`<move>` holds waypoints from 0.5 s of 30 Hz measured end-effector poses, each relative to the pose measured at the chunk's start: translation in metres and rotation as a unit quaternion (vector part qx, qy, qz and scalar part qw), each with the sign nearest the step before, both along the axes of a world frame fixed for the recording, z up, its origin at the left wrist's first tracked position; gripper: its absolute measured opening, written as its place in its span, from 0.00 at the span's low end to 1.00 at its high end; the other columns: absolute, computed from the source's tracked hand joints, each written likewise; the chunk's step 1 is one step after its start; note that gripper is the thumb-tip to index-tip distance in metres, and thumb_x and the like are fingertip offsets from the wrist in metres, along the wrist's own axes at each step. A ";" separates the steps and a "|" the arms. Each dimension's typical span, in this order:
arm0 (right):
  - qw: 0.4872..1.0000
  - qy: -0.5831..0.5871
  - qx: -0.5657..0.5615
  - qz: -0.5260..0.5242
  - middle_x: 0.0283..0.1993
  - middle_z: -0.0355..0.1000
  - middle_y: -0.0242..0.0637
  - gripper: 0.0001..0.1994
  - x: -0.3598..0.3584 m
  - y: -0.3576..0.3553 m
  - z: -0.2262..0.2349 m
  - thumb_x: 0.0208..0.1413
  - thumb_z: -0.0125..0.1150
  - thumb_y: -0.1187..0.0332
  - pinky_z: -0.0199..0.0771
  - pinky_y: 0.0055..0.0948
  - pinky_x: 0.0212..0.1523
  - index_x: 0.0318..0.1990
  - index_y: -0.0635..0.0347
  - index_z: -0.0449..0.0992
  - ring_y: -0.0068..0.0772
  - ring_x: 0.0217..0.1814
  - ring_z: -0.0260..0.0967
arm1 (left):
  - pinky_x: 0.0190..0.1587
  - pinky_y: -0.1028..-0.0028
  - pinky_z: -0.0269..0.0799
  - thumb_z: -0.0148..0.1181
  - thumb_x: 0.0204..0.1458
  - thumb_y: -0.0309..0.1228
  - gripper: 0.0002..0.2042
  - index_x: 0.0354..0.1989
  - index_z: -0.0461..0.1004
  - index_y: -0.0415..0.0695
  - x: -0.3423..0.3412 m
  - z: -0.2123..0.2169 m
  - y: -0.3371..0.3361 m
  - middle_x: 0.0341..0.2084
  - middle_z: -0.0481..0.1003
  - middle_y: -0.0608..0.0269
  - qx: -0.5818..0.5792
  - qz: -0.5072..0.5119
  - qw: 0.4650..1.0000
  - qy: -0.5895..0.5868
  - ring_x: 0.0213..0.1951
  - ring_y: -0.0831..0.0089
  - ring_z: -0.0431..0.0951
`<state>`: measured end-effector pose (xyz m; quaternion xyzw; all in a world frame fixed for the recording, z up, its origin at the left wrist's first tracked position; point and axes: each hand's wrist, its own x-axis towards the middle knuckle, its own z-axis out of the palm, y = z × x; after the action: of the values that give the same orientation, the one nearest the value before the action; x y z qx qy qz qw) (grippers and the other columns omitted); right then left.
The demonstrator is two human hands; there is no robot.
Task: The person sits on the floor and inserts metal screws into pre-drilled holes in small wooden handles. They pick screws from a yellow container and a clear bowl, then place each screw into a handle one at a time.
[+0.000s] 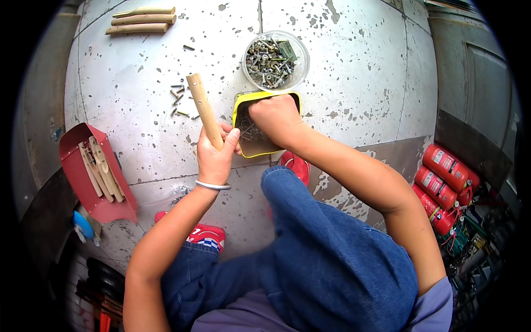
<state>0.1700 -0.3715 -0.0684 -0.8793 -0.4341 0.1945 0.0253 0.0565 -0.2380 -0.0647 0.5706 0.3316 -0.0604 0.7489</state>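
My left hand (214, 157) is closed around the lower end of a pale wooden handle (202, 108), which is tilted up and away, with small metal spots along its side. That hand's thumb lies close to the left wall of a yellow-rimmed box (237, 105). Inside the box, thin nails or screws (249, 131) show at the bottom. My right hand (276, 116) reaches down into the same box, its knuckles bent and its fingers hidden. Just beyond the box stands a round clear tub (301, 69) filled with bolts and screws (270, 62).
Several loose bolts (177, 98) lie on the worn floor left of the handle. Three wooden handles (141, 21) rest at the far left. A red dustpan-like scoop (72, 152) at left holds more handles (101, 169). Several red fire extinguishers (442, 166) lie at right.
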 end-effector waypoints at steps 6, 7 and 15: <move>0.997 0.051 -0.033 -0.040 0.22 0.75 0.39 0.03 0.001 0.000 0.007 0.40 0.60 0.70 0.74 0.32 0.26 0.22 0.56 0.79 0.36 0.26 0.76 | 0.23 0.79 0.71 0.60 0.53 0.25 0.10 0.33 0.63 0.39 0.002 0.002 -0.003 0.26 0.68 0.64 -0.001 0.008 1.000 0.001 0.21 0.80 0.71; 0.995 0.058 0.006 -0.077 0.22 0.75 0.40 0.04 0.000 -0.001 0.009 0.41 0.59 0.70 0.74 0.33 0.27 0.24 0.58 0.79 0.37 0.26 0.76 | 0.22 0.79 0.70 0.60 0.53 0.25 0.10 0.33 0.63 0.39 0.001 0.002 -0.004 0.26 0.68 0.64 0.000 0.013 1.000 0.000 0.20 0.80 0.70; 0.586 0.627 0.205 -0.470 0.31 0.75 0.36 0.09 -0.031 -0.001 0.054 0.58 0.58 0.68 0.75 0.22 0.31 0.37 0.68 0.73 0.24 0.31 0.74 | 0.16 0.83 0.59 0.63 0.53 0.32 0.12 0.38 0.72 0.37 -0.007 0.016 0.017 0.19 0.71 0.68 -0.100 -0.043 0.993 0.055 0.14 0.84 0.65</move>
<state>0.1385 -0.3729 -0.0142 -0.5925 0.1349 0.5643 0.5588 0.0498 -0.2212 -0.0484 0.5023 0.3394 -0.1564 0.7798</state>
